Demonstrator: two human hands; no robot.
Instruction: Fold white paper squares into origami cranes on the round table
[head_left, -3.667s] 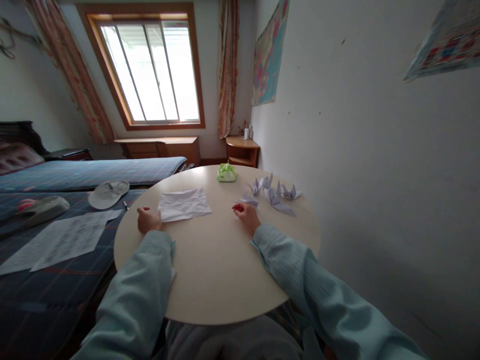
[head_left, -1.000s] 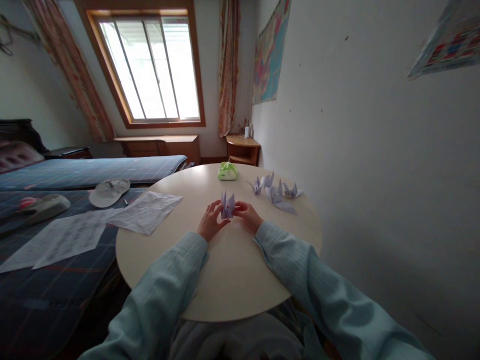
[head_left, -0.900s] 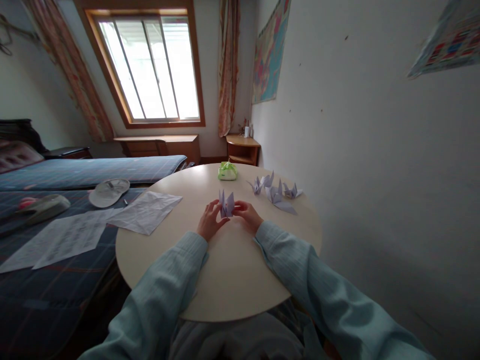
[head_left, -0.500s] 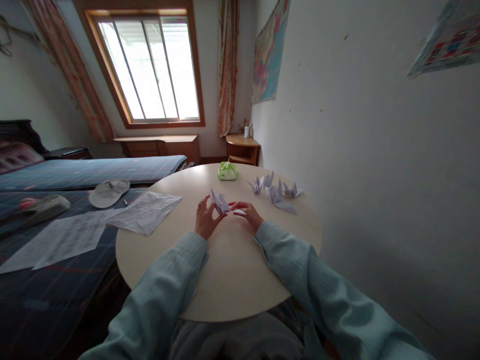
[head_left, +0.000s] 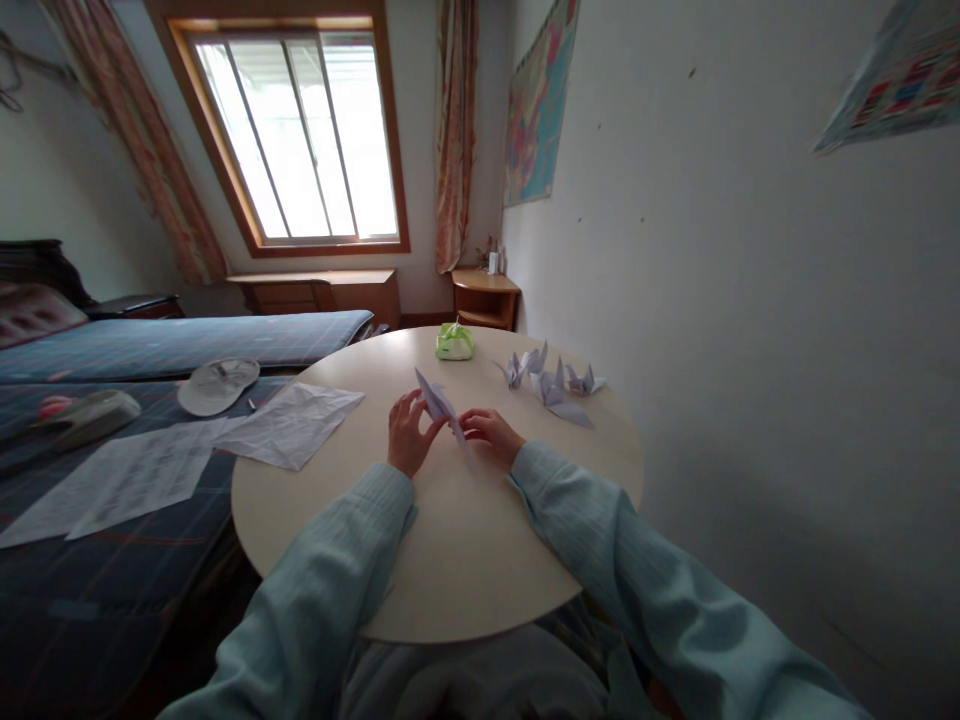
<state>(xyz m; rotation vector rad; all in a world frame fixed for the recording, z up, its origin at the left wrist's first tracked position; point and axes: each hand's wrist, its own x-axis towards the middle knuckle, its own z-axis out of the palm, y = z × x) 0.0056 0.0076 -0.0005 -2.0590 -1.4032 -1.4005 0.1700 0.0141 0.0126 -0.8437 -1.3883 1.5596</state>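
Over the middle of the round table, a folded white paper crane [head_left: 437, 402] is between my two hands. My left hand [head_left: 409, 432] pinches it from the left, thumb on the near side and fingers behind. From the right, the curled fingers of my right hand [head_left: 491, 432] close on its right edge; their tips are partly hidden by the paper. One long wing of the crane points up and away, and another slants down toward me, slightly blurred. Several finished paper cranes [head_left: 553, 388] stand in a group on the table beyond my right hand.
A green-and-white tissue pack [head_left: 455, 343] sits near the far edge of the table [head_left: 465, 560]. Creased paper [head_left: 300, 420] overlaps the left edge. Printed sheets [head_left: 142, 470] and a pale cap [head_left: 218, 386] lie on the bed. A wall [head_left: 750, 350] rises close on the right.
The paper crane has been turned, so one wing now slants down toward me and the other points higher. My right hand's fingers have shifted along its right edge.
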